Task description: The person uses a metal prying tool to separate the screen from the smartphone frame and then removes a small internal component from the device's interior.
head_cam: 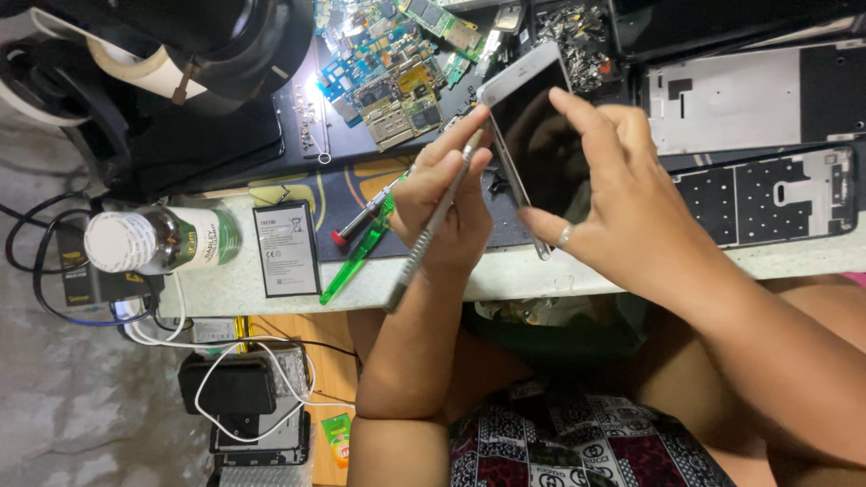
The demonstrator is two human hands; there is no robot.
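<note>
Your one head camera looks steeply down, close over the workbench edge (pixel 271 293). Beyond that edge lie benchtop clutter; before it, your lap.

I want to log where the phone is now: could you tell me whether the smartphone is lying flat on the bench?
No, the right hand holds the smartphone tilted up above the bench.

Your hands work over a crowded bench: circuit boards (pixel 392 68) and a screw pile (pixel 577 36) block the far side, metal frames (pixel 749 95) the right, while a bottle (pixel 158 239), battery (pixel 286 248) and green pen (pixel 356 257) (lying flat) hem the left edge.
</note>
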